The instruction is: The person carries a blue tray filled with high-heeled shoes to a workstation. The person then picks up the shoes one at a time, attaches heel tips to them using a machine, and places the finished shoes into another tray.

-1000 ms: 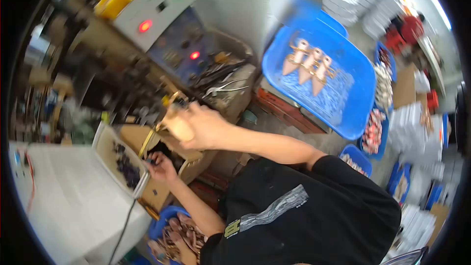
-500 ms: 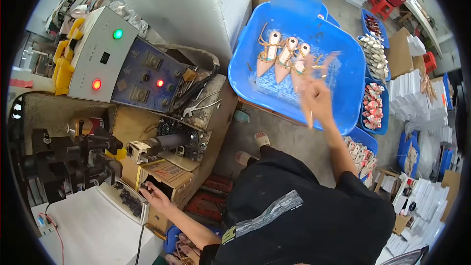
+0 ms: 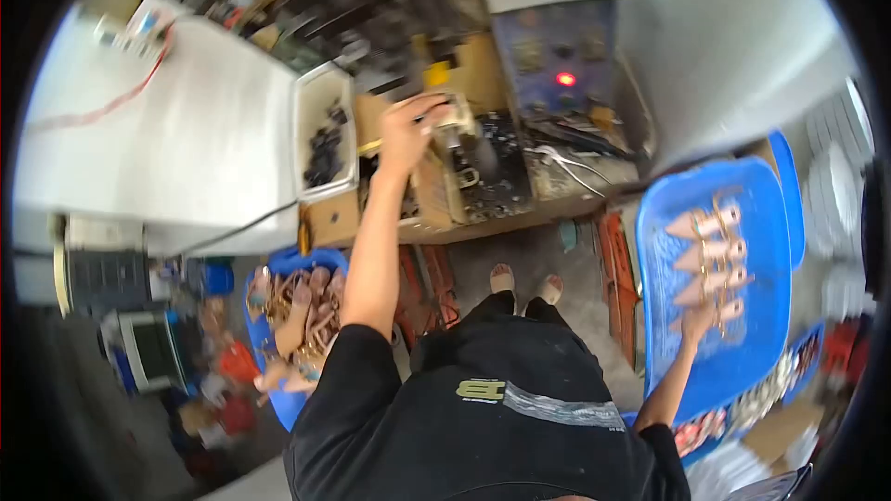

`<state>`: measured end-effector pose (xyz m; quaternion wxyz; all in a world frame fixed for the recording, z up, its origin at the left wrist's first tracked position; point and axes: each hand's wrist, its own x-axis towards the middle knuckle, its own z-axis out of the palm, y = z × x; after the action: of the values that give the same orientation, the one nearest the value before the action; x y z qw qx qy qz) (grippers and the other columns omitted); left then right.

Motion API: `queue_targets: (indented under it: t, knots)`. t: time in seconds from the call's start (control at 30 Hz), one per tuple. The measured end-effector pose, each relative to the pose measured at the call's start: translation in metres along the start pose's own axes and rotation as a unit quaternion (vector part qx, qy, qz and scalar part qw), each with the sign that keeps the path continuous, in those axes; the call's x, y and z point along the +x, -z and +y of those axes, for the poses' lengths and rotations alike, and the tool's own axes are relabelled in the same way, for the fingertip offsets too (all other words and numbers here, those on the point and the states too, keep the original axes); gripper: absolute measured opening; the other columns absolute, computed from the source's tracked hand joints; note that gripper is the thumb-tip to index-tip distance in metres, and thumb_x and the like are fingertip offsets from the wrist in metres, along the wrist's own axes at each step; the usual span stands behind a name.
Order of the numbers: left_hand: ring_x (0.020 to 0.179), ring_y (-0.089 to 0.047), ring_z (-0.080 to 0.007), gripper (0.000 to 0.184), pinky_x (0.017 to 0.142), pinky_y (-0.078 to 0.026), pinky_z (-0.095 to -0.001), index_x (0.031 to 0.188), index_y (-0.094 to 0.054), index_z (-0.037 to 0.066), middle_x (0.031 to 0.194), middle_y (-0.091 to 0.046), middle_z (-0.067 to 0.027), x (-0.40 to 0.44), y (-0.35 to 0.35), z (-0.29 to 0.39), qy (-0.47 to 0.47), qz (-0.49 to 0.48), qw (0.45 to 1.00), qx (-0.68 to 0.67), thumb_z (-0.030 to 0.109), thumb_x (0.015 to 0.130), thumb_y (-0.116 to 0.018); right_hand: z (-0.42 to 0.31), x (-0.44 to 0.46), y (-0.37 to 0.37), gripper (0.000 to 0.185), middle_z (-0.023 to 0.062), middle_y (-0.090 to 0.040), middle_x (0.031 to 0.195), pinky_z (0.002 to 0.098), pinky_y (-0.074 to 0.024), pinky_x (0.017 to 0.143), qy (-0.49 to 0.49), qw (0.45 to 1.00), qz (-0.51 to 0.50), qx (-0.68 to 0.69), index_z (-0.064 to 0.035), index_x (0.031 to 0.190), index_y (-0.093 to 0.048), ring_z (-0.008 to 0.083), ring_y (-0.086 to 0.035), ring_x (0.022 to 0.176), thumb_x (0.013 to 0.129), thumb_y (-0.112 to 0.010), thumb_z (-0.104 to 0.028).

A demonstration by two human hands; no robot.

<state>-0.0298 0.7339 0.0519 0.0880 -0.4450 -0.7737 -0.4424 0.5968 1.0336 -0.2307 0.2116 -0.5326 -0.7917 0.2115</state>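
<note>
My left hand is raised at the machine's metal head, fingers pinched on a small dark piece; blur hides its detail. A white tray of dark pieces stands left of this hand. Over on the right, my right hand is inside the blue tub, its fingers closed around the middle of a beige pointed shoe. Three similar shoes with straps lie beside it in a column.
A blue basket of shoes sits at lower left. Pliers lie on the bench below the control panel. A white table stands at left, a pale wall at right. Red crates stand beside the tub.
The view has turned. My right hand has gone from the machine into the tub, where a fourth shoe now lies. My left hand has moved from beside the tray up to the machine head.
</note>
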Motion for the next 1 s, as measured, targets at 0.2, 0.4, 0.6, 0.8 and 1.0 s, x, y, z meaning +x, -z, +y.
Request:
queue_targets:
  t: [0.2, 0.4, 0.6, 0.8, 1.0]
  knots:
    - [0.082, -0.068, -0.0274, 0.016, 0.074, -0.054, -0.0375, 0.09, -0.076, 0.006, 0.089, -0.072, -0.0119, 0.002, -0.024, -0.039, -0.007, 0.047, 0.992, -0.117, 0.015, 0.077, -0.073, -0.078, 0.03, 0.033, 0.057, 0.0359, -0.054, 0.12, 0.0538, -0.0384, 0.101, -0.02, 0.981, -0.009, -0.19, 0.0108, 0.134, -0.042, 0.0484, -0.049, 0.117, 0.088, -0.058, -0.019]
    - [0.085, -0.065, -0.0308, 0.018, 0.074, -0.051, -0.0405, 0.09, -0.076, 0.01, 0.087, -0.067, -0.01, 0.005, -0.003, -0.038, -0.099, -0.014, 0.995, 0.023, 0.024, 0.081, -0.07, -0.244, 0.055, 0.038, 0.048, 0.0238, -0.062, 0.12, 0.0458, -0.0444, 0.096, 0.166, 0.964, 0.06, -0.201, 0.0046, 0.124, -0.057, 0.04, -0.057, 0.111, 0.092, -0.062, -0.031]
    - [0.079, -0.066, -0.0294, 0.018, 0.068, -0.049, -0.0363, 0.092, -0.073, 0.004, 0.086, -0.069, -0.017, -0.084, 0.072, 0.015, 0.143, 0.099, 0.964, -0.202, 0.02, 0.087, -0.07, -0.393, 0.001, 0.056, 0.043, 0.02, -0.061, 0.123, 0.0409, -0.0455, 0.096, 0.215, 0.974, 0.012, -0.066, 0.0034, 0.125, -0.058, 0.0338, -0.059, 0.111, 0.094, -0.062, -0.027]
    - [0.093, -0.07, -0.0246, 0.029, 0.08, -0.054, -0.0367, 0.108, -0.07, -0.001, 0.092, -0.073, -0.0168, -0.295, 0.299, -0.008, 0.524, 0.127, 0.816, 0.207, 0.009, 0.081, -0.065, -0.366, -0.003, 0.031, 0.037, 0.0174, -0.065, 0.119, 0.0359, -0.0483, 0.091, 0.153, 0.984, -0.092, -0.011, 0.0013, 0.125, -0.06, 0.0277, -0.062, 0.106, 0.094, -0.063, -0.019]
    - [0.083, -0.066, -0.0396, 0.034, 0.07, -0.052, -0.0464, 0.094, -0.073, 0.006, 0.088, -0.069, -0.0205, -0.407, 0.349, -0.105, 0.548, -0.288, 0.711, 0.333, 0.026, 0.068, -0.081, -0.513, -0.029, -0.026, 0.036, 0.0206, -0.06, 0.123, 0.0389, -0.0408, 0.102, 0.391, 0.903, -0.17, 0.059, 0.0021, 0.123, -0.057, 0.0344, -0.057, 0.116, 0.092, -0.065, -0.015]
